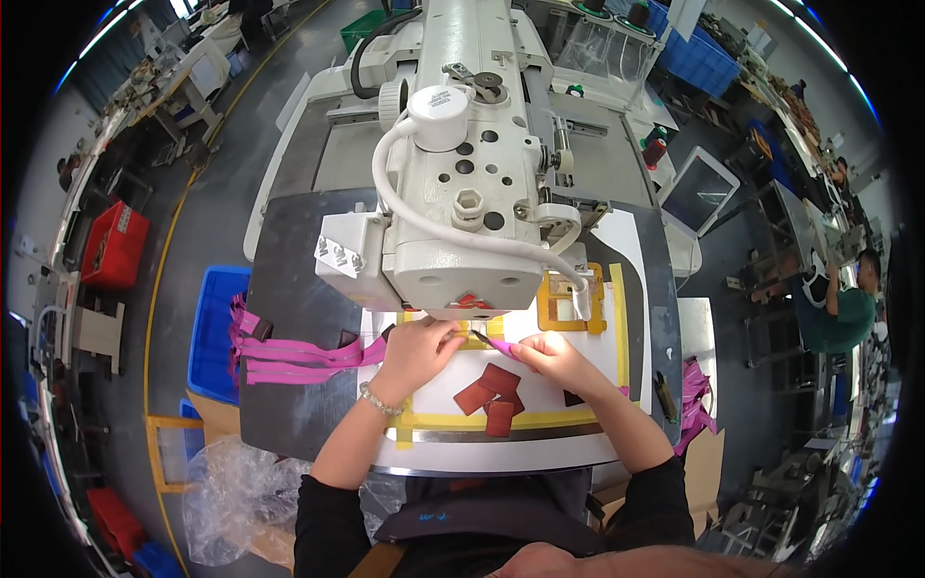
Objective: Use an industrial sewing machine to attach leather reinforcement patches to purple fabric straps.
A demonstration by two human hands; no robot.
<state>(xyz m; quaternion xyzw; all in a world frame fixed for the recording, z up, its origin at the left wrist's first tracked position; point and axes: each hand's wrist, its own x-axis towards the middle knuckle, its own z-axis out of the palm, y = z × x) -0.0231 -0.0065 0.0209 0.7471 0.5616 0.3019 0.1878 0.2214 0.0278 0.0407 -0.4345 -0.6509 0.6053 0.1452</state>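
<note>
My right hand (pixel 554 358) pinches a pink webbing strap (pixel 503 347) just below the head of a large white sewing machine (pixel 472 222). A small dark piece (pixel 479 336) lies at the strap's tip, between my two hands. My left hand (pixel 421 349), with a beaded bracelet at its wrist, has its fingers drawn together under the machine head; what they hold is hidden. Several pink straps (pixel 308 354) with dark ends lie to the left, reaching toward my left hand. Several reddish-brown patches (pixel 498 385) lie overlapping on the white sheet in front of my hands.
Yellow tape (pixel 501 421) borders the white work sheet. A yellow frame (pixel 595 299) sits at the right of the machine head. Left of the table stands a blue bin (pixel 214 337). More pink straps (pixel 696 405) hang at the right. Clear plastic (pixel 236 501) lies at the lower left.
</note>
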